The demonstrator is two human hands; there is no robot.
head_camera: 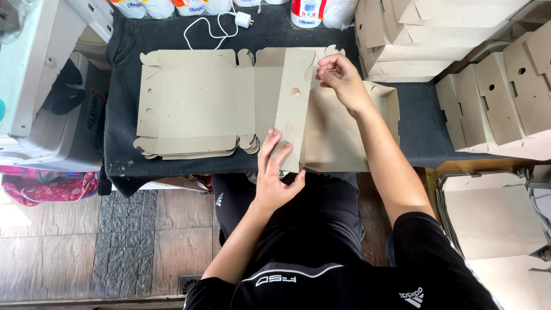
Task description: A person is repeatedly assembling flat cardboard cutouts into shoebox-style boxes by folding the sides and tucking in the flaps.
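Two hands are on one brown cardboard box blank [336,129] lying at the near edge of the dark table [123,86], partly over the front lip. I see its side flap [294,109] folded up and standing, a small round hole near its middle. My left hand [274,175] holds the near end of that flap — fingers spread fairly wide, tips pressed flat against the card, thumb out to the right. My right hand [340,77] is at the far end, fingers curled close together and pinching the top corner of the flap.

Just left of the blank, touching it, lies a stack of flat blanks [195,106], unfolded, with rounded tabs along their edges. Behind them on the table is a white charger with its cable [221,26] looped. Folded boxes [505,97] are piled to the right, more of them at the far right corner. A pink patterned bag [49,186] sits on the floor at the left, under a white plastic bin [51,132].
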